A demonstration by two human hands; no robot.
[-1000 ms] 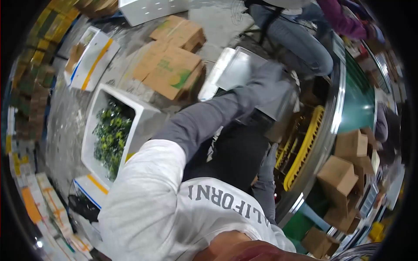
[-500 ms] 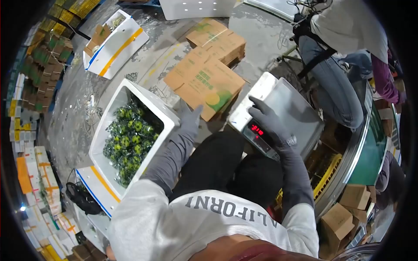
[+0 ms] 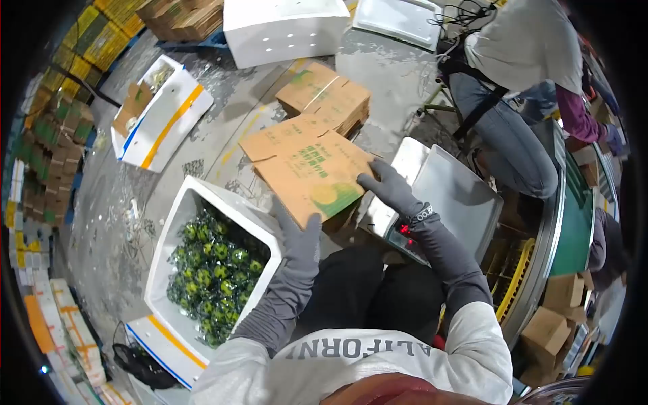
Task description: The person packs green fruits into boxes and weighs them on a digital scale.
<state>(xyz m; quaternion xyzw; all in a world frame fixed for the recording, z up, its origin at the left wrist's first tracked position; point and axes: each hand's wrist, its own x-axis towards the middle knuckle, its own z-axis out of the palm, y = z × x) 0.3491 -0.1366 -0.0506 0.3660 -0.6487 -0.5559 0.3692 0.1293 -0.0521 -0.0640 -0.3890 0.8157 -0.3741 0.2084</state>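
A flattened brown carton [image 3: 307, 162] with green print lies on top of a stack in front of me. My left hand [image 3: 297, 239], in a grey glove, is at its near left edge with the fingers stretched out and the thumb apart. My right hand [image 3: 393, 189], also gloved, reaches to its right edge. The fingertips touch the cardboard there, fingers apart. Beneath my right wrist is a digital scale [image 3: 455, 192] with a red display, partly covered by the arm. A white foam box [image 3: 165, 253] filled with plastic-wrapped green produce [image 3: 216, 273] stands left of my left arm.
More flattened cartons [image 3: 331, 94] lie tied behind. Foam boxes [image 3: 283, 34] and an orange-taped foam box [image 3: 165, 121] stand on the floor. On the right are a seated person [image 3: 503, 128], a green conveyor belt [image 3: 574, 223], a yellow crate [image 3: 516, 280] and open cartons [image 3: 543, 334].
My right hand has moved from above the scale display to the carton's right edge. My left hand stays by the near left edge. The whole view has shifted slightly.
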